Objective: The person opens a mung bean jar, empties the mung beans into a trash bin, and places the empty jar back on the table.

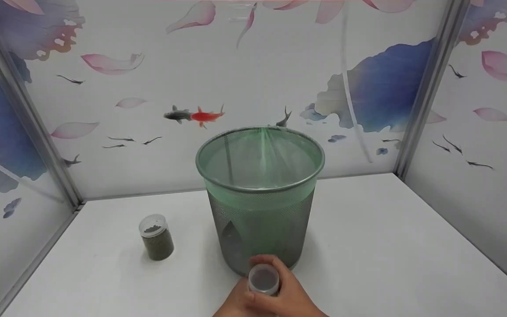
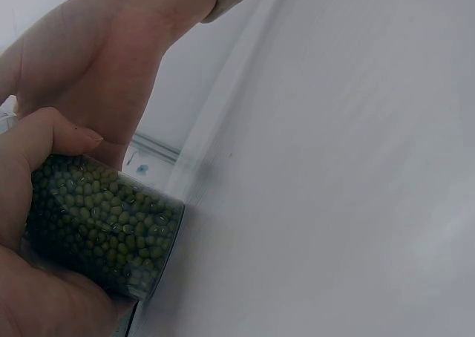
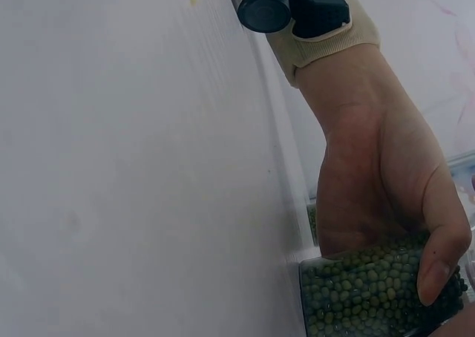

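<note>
Near the front of the table, both hands are on a clear jar of green beans (image 2: 111, 226). Its round, pale-rimmed top (image 1: 263, 279) faces up in the head view. My left hand (image 1: 234, 299) grips the body of the jar, thumb laid along its side, as the right wrist view also shows. The fingers and thumb of my right hand (image 1: 295, 290) curl round the top end. A second clear jar (image 1: 159, 246), filled with small dark green grains, stands upright to the left. Part of the held jar is hidden behind the hands.
A mesh waste bin (image 1: 225, 237) with a green bag (image 1: 280, 198) over its rim stands just beyond the hands. White panels (image 1: 253, 79) with painted fish and petals enclose the white table (image 1: 381, 246) at the back and sides.
</note>
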Motion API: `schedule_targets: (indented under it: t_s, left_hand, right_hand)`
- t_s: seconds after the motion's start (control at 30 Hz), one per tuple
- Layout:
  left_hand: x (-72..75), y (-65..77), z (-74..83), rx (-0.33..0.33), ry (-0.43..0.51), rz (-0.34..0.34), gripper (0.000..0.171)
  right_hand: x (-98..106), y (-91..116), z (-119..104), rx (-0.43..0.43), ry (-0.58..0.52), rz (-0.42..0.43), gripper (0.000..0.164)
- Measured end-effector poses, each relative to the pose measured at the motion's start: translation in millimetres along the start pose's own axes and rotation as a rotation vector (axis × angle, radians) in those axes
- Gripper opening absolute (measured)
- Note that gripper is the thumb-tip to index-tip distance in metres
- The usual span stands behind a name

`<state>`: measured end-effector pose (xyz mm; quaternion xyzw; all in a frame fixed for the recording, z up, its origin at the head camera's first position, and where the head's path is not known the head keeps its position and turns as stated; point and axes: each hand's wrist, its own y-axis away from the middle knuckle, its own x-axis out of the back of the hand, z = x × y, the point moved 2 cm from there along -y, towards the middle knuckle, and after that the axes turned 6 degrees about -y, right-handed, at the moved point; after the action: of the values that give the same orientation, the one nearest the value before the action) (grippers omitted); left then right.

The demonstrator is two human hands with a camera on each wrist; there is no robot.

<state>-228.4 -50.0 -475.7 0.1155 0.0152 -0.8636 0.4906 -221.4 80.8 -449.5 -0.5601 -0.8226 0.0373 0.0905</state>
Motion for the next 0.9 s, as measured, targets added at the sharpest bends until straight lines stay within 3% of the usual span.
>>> schedule_targets:
  t_s: [0.17, 0.4, 0.63, 0.9]
  left_hand:
    - [3.8, 1.5, 2.5, -0.097, -0.208, -0.014, 0.056]
    - [7.4, -2.4, 3.7, -0.107, -0.42, 0.021, 0.061]
    - [9.2, -0.9, 2.8, -0.139, -0.453, 0.001, 0.068]
    - [8.5, 0.6, 3.7, -0.143, -0.357, -0.014, 0.068]
  right_hand:
    - [0.5, 0.3, 0.7, -0.021, 0.01, 0.014, 0.065]
    - [0.4, -0.3, -0.2, 0.007, 0.035, 0.026, 0.064]
    - [0.1, -0.2, -0.2, -0.002, 0.01, 0.023, 0.06]
    - [0.4, 0.1, -0.6, 0.003, 0.01, 0.024, 0.058]
